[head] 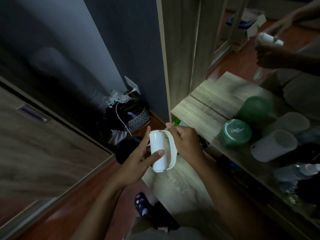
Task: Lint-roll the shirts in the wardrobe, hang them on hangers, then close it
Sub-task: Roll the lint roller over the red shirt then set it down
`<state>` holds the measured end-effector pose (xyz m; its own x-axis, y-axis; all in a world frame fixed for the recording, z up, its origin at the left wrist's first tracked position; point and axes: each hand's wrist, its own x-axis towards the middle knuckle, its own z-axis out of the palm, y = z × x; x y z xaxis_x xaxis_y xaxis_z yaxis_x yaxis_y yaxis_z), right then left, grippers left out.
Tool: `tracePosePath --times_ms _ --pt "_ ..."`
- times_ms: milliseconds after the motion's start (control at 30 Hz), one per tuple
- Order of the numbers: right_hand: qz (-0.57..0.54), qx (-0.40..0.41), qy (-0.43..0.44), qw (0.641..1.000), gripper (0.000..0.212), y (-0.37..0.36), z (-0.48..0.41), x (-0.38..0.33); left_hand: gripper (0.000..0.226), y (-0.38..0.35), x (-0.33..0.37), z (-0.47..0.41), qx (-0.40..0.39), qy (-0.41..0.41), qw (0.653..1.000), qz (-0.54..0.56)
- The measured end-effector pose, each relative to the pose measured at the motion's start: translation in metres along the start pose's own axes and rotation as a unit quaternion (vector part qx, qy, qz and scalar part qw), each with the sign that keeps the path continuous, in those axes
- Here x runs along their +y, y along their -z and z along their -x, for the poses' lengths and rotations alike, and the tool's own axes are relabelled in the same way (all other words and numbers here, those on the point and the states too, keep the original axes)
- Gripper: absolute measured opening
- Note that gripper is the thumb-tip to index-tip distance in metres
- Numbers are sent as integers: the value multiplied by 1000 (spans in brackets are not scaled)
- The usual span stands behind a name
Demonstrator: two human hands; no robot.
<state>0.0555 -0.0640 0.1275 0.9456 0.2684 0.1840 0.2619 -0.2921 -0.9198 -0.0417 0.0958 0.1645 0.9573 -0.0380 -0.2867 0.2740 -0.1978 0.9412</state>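
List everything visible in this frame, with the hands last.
lint roller: one, white, centre, held in both hands
jar: one, green, on the wooden shelf at right
cylinder: one, white, on the shelf, right of the jar
basket: one, grey patterned, on the floor left of the shelf
slipper: one, dark patterned, bottom centre
left hand: one, pinches the lint roller
right hand: one, grips the lint roller

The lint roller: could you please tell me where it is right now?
In the head view the lint roller is near centre, left hand holding its roll, right hand gripping its handle, just left of the wooden shelf.
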Motion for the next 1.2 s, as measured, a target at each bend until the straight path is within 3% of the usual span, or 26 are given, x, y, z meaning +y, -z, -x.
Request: tracePosePath --times_ms 200,300,567,767,933,1100,1200 --pt "-55 -126 20 990 31 -1 -3 -36 57 30 24 6 101 -62 993 24" --pt "-56 -156 19 986 35 -11 -6 -53 59 55 36 14 161 -51 983 70" --pt "24 -139 81 987 49 -73 -18 -105 69 124 38 47 242 -63 968 -36" --pt "54 -137 81 986 53 -144 -43 -123 36 220 18 48 323 -62 944 25" --pt "89 -143 42 985 56 -233 -81 -139 20 330 -26 35 401 -19 915 -43" --pt "75 -148 -21 986 47 -333 -117 -171 49 448 -74 8 460 51 879 -115" --pt "79 -177 -42 980 46 -381 -135 -188 38 503 -91 -6 459 118 863 -175"
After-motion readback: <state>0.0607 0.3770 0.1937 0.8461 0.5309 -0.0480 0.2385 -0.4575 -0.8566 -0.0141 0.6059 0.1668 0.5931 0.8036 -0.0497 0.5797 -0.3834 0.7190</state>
